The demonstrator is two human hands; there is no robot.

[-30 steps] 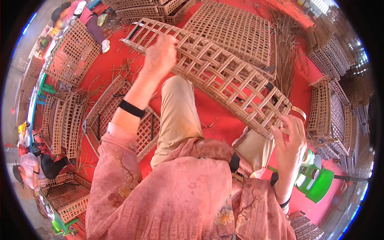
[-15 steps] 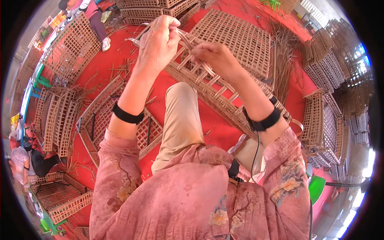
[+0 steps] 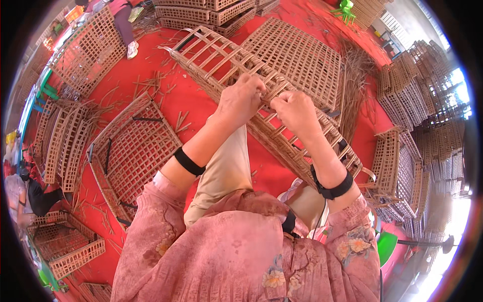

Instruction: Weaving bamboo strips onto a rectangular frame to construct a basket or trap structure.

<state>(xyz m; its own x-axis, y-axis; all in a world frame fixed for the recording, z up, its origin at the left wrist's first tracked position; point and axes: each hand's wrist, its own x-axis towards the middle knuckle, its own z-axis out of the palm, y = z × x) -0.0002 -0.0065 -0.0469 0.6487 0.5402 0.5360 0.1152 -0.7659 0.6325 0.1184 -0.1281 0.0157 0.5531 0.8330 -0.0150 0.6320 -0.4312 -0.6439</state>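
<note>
A long woven cane basket [image 3: 211,53] with an open lattice side slants across in front of me, tilted over my knees. At the middle of its upper rim my left hand [image 3: 240,99] is closed, the fingertips pinching a thin cane strip that they mostly hide. Just to its right, a small gap away, my right hand [image 3: 297,113] is also closed at the rim, thumb and forefinger pressed together on the strip. Pale loose cane ends stick out at the basket's far left corner and near right corner. Black bands circle both my wrists.
Beyond the basket lies a flat lattice panel [image 3: 297,53], with a bundle of loose cane [image 3: 356,75] beside it. Another basket [image 3: 133,146] rests on the red floor at left. Stacked baskets [image 3: 402,80] stand at right. Other people sit at far left. A green chair [image 3: 345,11] stands far off.
Both hands have come down and to the right along the rim, and closer together. The strip stretched between them earlier is now mostly hidden. My view has shifted slightly.
</note>
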